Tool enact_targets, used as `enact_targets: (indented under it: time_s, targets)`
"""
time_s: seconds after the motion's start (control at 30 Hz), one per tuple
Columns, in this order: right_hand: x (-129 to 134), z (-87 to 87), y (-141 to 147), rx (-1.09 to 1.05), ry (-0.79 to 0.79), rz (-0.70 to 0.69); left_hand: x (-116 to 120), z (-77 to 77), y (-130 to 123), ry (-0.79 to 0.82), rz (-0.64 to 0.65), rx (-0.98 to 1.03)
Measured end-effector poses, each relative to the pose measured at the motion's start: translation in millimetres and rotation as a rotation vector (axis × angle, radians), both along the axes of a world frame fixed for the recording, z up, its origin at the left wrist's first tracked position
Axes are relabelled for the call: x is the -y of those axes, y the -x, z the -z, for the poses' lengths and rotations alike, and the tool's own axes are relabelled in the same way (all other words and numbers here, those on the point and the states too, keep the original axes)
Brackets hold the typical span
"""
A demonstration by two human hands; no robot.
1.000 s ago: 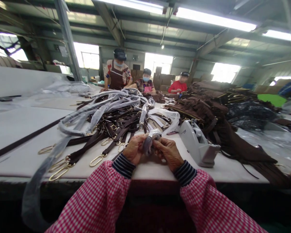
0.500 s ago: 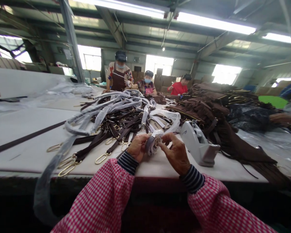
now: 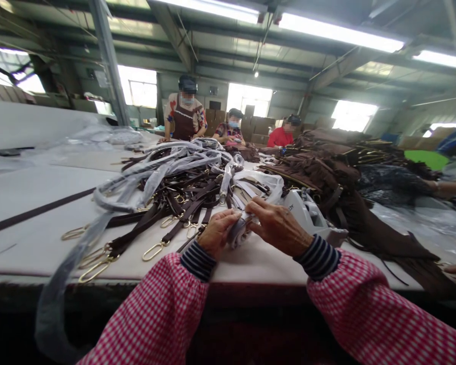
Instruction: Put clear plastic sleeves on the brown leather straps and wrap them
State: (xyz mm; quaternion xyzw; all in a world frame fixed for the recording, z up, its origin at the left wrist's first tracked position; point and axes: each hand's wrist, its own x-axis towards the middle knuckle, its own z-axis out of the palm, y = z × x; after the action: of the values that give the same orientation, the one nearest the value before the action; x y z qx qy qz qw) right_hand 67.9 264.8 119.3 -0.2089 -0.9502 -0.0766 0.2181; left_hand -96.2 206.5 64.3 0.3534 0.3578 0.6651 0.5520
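A coiled strap in clear plastic [image 3: 240,234] is held between both hands just above the table's front part. My left hand [image 3: 217,233] grips its left side, thumb and fingers pressed together. From the right, my right hand [image 3: 279,225] pinches the coil's top edge, fingers bent over it. Just behind the right hand stands a grey-white tape dispenser [image 3: 307,213]. Beyond the coil lies a heap of dark brown straps [image 3: 197,200] with gold clasps [image 3: 154,251], and plastic-wrapped straps [image 3: 152,175] rest on top.
Brown bags or fabric [image 3: 365,218] are piled at the right. One wrapped strap [image 3: 55,299] hangs over the table's front edge at the left. A long dark strap [image 3: 41,212] crosses the white table [image 3: 30,253]. Three people are at the far side; another person's hands show at the right edge.
My right hand has closed in over the coil's top, its fingers now nearer my left hand. The coil sits slightly lower. A person's hand at the far right has moved.
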Motion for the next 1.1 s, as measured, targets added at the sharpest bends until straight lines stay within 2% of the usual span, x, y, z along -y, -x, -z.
enact_targets:
  time_s: [0.2,0.37,0.47,0.57,0.67,0.73,0.83,0.9,0.97,1.1]
  targets:
    - [11,11.0,3,0.046,-0.176,0.078,1,-0.7,-2,-0.035,0.033,-0.046]
    - [16,17.8,6,0.025,-0.173,0.153,1,-2.2,-1,-0.022,0.018,-0.015]
    - [18,4.0,0,-0.007,-0.027,0.155,0,-1.6,4,-0.029,-0.058,0.009]
    - [25,-20.9,-19,-0.166,0.219,0.087,-2,1.0,9,-0.018,-0.107,0.029]
    - [43,-41.7,-47,-0.271,0.448,0.006,-5,4.4,12,0.016,-0.124,0.031]
    - [61,-45.9,-65,-0.224,0.674,-0.006,-5,6.0,13,0.036,-0.137,0.03]
    - [86,-35.9,-83,-0.115,1.075,0.019,-4,7.6,14,0.068,-0.148,-0.001]
    - [97,-22.0,-88,-0.058,1.26,-0.002,-5,8.8,14,0.085,-0.15,-0.037]
    - [102,-5.7,-88,0.01,1.315,-0.058,-5,10.2,13,0.09,-0.151,-0.069]
    - [101,29.1,-76,0.014,1.202,-0.187,-6,13.2,11,0.092,-0.159,-0.105]
